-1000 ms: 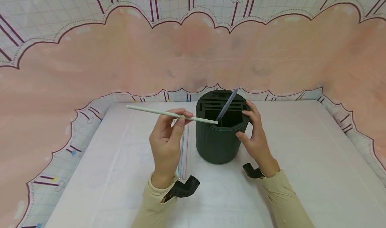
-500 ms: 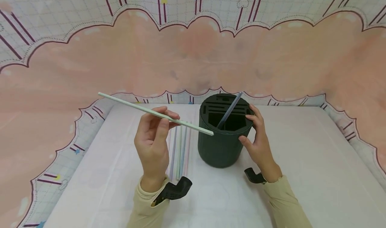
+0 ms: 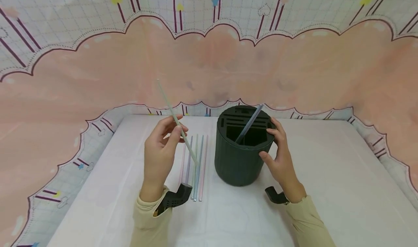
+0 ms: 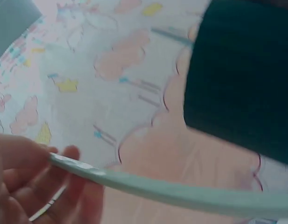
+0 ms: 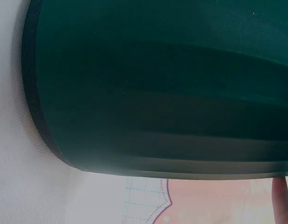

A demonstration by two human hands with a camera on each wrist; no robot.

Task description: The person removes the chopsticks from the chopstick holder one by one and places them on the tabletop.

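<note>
In the head view my left hand (image 3: pixel 160 152) pinches a pale green straw (image 3: pixel 168 106) between thumb and fingers, holding it slanted above the table, left of the pen holder. Close up in the left wrist view, the straw (image 4: pixel 181 192) crosses the lower part. A dark green round pen holder (image 3: pixel 238 165) with a slotted top stands upright. One blue-grey straw (image 3: pixel 249 123) leans out of its open compartment. My right hand (image 3: pixel 282 158) grips the holder's right side, fingers at the rim and thumb on the front. A fingertip (image 5: pixel 280 200) shows under the holder in the right wrist view.
Several pastel straws (image 3: pixel 198 170) lie side by side on the white table (image 3: pixel 326 174), between my left hand and the holder. Behind the table hangs a printed cloth (image 3: pixel 209 69). Each wrist wears a black camera mount (image 3: pixel 177 196).
My left hand has drawn back left from the holder's rim, and the green straw has swung from nearly level to steeply slanted. The right hand keeps its grip on the holder.
</note>
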